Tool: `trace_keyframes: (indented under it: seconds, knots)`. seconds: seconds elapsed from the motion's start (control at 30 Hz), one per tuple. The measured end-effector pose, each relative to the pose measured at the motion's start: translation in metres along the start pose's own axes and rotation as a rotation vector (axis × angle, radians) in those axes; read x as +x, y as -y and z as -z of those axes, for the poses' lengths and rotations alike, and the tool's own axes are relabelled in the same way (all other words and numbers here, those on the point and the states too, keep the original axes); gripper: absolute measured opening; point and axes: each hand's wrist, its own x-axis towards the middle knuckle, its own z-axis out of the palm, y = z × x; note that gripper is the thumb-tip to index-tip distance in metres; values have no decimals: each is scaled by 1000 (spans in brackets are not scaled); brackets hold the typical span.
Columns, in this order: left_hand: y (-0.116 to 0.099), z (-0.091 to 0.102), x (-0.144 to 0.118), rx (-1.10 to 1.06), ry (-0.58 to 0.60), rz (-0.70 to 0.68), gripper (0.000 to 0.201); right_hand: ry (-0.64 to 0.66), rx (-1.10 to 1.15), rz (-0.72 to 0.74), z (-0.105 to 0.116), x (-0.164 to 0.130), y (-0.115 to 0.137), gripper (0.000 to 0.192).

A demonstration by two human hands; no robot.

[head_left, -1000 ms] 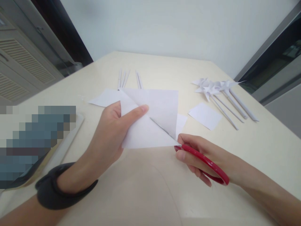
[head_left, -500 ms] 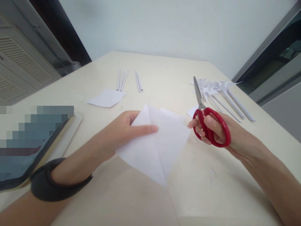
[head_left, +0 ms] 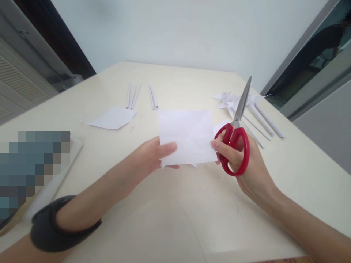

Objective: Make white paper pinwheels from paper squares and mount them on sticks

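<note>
since half a second ago the paper square (head_left: 188, 137) has swung from a tilted diamond, one corner hanging toward the body, to a nearly level sheet held up facing the camera, and the scissors (head_left: 236, 137) have tipped so their blades slant up and to the right instead of standing nearly straight; a second ago those blades were low against the sheet's edge, so by my reading the cutting is paused and the sheet is being turned and looked over. nearest the body, the left hand (head_left: 149, 159) pinches the sheet's lower left corner, thumb on the front face and fingers behind it, a dark band on that wrist. the right hand (head_left: 241, 160) is closed through the red loops of the scissors while its fingertip presses the sheet's right edge; the blades lie together, shut. the sheet hangs between the two hands, clear of the table (head_left: 301, 171), white, roughly square, with faint diagonal creases and small ragged bits along its lower edge. beyond the left hand lie a loose paper scrap (head_left: 112, 118) and thin paper sticks (head_left: 133, 96). beyond the right hand, well apart, folded paper pinwheels (head_left: 230, 100) rest on their stems.
</note>
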Motion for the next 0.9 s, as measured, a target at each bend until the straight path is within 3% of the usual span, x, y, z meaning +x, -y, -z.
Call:
trace_keyframes:
  seconds: [0.07, 0.2, 0.3, 0.4, 0.5, 0.6, 0.73, 0.9]
  knots:
    - [6, 0, 0, 9, 43, 74, 21, -2, 47, 4, -1, 1, 0, 13]
    - [10, 12, -2, 23, -231, -18, 27, 139, 197, -58, 6, 6, 9, 19]
    - [4, 20, -4, -37, -351, -107, 25, 229, 293, -141, 15, 9, 18, 20]
    - [-2, 23, -5, -88, -387, -141, 27, 359, 252, -198, 22, 10, 18, 20]
    - [-3, 23, -4, -110, -402, -159, 28, 390, 186, -59, 27, 14, 8, 31]
    - [-3, 23, -4, -127, -419, -186, 18, 418, 142, 4, 34, 22, -3, 45]
    - [-8, 23, -5, -173, -456, -245, 5, 608, 20, -18, 39, 23, -7, 60]
    - [-9, 21, -9, -169, -487, -313, 6, 797, -170, -113, 27, 3, 6, 40]
